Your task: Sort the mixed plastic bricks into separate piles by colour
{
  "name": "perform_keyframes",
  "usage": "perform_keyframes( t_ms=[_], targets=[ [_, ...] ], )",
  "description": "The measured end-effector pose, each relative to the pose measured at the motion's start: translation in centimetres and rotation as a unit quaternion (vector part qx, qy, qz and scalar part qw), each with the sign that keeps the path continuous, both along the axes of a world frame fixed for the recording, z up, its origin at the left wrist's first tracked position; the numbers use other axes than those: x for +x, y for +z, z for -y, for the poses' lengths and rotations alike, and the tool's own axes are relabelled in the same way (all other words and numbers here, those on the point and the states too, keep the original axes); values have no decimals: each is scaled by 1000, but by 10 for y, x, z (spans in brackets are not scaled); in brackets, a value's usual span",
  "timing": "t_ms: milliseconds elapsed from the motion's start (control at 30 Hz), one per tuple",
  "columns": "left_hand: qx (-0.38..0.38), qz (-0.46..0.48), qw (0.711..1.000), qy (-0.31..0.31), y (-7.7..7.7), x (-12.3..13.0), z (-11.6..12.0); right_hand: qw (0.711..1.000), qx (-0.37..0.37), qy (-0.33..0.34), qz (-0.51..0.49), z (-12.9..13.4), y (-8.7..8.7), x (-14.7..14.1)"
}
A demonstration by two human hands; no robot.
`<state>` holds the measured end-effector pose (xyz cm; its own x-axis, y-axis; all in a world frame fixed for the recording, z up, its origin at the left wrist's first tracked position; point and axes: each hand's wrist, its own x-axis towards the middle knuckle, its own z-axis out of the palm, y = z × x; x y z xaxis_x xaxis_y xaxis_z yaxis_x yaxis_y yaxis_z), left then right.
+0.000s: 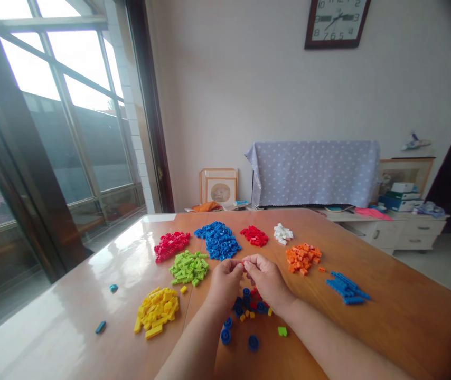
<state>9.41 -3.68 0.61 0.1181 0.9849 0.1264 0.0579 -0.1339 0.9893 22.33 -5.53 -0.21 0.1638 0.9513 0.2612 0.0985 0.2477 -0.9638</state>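
My left hand [225, 277] and my right hand [265, 277] meet fingertip to fingertip above the middle of the table. A small red building brick [243, 262] shows between them, mostly covered by the pinched fingers. Below the hands lies a loose group of parts: dark blue round pieces [253, 343], small yellow bricks [252, 314] and some red bricks [253, 305], partly hidden by my right hand. One light green brick [282, 331] lies by my right forearm. Just beyond the hands is a heap of blue round pieces [219, 241].
Sorted piles stand on the wooden table [368, 338]: yellow [158, 311], lime green [189, 268], pinkish red [172, 246], red [254, 236], white [283, 234], orange [303, 258] and long blue bricks [346, 288]. Two teal pieces [100, 327] lie at the left.
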Motion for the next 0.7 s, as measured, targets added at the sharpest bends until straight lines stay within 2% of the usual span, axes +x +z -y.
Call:
perform_keyframes(
  t_ms=[200,433,700],
  targets=[
    [10,-17,994,106,0,-20,-14,986,-60,-94,-122,-16,10,31],
    [-7,29,994,104,9,-26,-12,973,-112,-132,-151,-61,10,70],
    [-52,96,989,104,9,-31,-15,971,-134,-175,-94,-122,-5,86]
  ],
)
